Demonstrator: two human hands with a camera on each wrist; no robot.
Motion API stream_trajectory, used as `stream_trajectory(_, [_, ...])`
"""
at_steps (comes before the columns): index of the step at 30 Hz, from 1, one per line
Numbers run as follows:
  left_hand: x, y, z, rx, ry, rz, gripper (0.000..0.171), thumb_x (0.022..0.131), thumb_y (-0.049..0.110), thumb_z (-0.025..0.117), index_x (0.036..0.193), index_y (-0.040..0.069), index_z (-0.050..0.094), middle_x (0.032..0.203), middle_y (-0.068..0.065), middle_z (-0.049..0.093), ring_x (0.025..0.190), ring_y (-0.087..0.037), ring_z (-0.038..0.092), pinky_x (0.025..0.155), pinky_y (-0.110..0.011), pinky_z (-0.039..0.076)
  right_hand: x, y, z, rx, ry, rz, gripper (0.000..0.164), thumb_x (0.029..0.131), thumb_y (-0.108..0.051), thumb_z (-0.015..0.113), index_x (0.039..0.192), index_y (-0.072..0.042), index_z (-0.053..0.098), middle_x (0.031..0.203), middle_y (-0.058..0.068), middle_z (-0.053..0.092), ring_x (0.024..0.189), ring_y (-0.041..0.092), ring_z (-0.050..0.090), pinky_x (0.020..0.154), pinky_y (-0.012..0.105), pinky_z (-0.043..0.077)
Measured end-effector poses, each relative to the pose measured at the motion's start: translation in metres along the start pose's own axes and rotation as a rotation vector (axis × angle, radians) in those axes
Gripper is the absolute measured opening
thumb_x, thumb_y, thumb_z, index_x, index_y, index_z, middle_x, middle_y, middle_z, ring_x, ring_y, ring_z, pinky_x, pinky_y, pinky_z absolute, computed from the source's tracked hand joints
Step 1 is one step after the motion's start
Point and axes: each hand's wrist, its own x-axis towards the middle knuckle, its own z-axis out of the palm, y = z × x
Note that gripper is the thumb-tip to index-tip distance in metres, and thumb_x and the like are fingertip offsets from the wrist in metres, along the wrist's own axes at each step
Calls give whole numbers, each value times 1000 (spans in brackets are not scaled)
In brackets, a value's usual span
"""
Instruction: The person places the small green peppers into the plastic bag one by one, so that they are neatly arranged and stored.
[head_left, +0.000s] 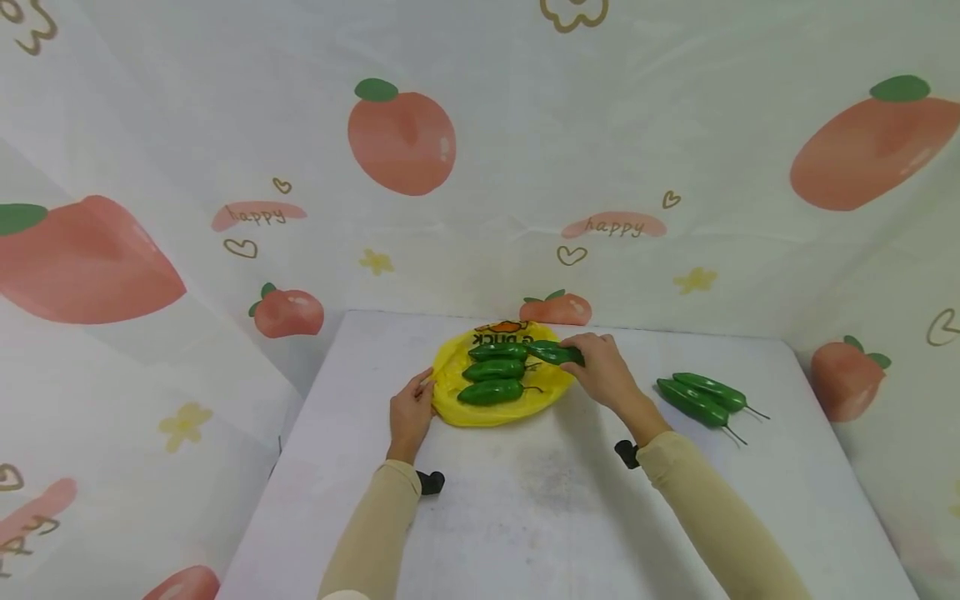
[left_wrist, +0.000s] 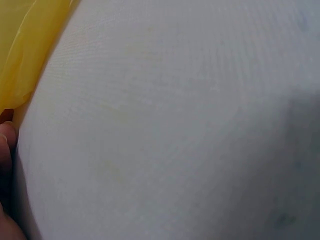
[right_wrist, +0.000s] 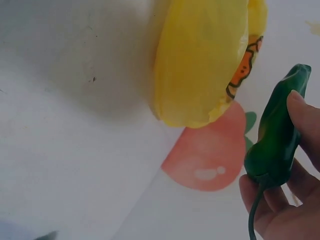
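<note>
A round, thin yellow plastic cap, bearing a duck print and backward lettering, lies open on the table. Inside it, three green peppers are stacked in a row, stems to the right. At its left rim, my left hand pinches the edge; in the left wrist view only a few fingertips show under the yellow film. My right hand holds another green pepper between thumb and fingers, over the cap's right side. In the right wrist view its stem hangs down.
Two more green peppers lie side by side on the right of the white table. A white cloth backdrop with printed fruit rises behind the table and along both sides.
</note>
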Motion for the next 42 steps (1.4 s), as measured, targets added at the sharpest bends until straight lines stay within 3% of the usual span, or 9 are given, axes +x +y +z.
stream_trajectory(6, [5, 2, -2, 17, 15, 36, 33, 104, 30, 60, 136, 27, 67, 102, -7, 77, 62, -11, 61, 57, -20, 53, 10, -8, 6, -15, -19, -31, 35, 93, -18, 75, 126, -6, 68, 131, 16, 66, 113, 37, 50, 99, 48, 47])
stream_trajectory(13, [8, 0, -2, 7, -31, 4, 33, 104, 34, 60, 136, 31, 66, 103, -5, 77, 63, -12, 62, 58, -22, 54, 18, -16, 16, -35, -21, -81, 36, 93, -20, 76, 125, -7, 69, 129, 15, 68, 114, 36, 53, 102, 49, 46])
stream_trajectory(25, [3, 1, 1, -22, -8, 0, 33, 103, 30, 62, 136, 31, 67, 104, -6, 78, 63, -12, 63, 57, -23, 54, 38, -29, 31, -47, -67, -146, 39, 93, -18, 75, 129, -5, 68, 131, 18, 64, 120, 38, 56, 109, 53, 46])
stream_trajectory(33, [3, -2, 1, -9, 2, 24, 33, 103, 30, 62, 136, 28, 67, 101, -7, 78, 61, -11, 62, 56, -22, 54, 50, -32, 40, -73, -122, -130, 40, 95, -24, 72, 132, -9, 66, 135, 15, 61, 125, 35, 56, 113, 50, 45])
stream_trajectory(42, [2, -4, 2, -28, -11, -5, 34, 103, 32, 62, 136, 29, 66, 104, -5, 78, 63, -14, 62, 58, -22, 54, 61, -34, 55, -90, -184, -115, 36, 95, -21, 73, 128, -10, 68, 127, 14, 62, 120, 33, 56, 111, 47, 46])
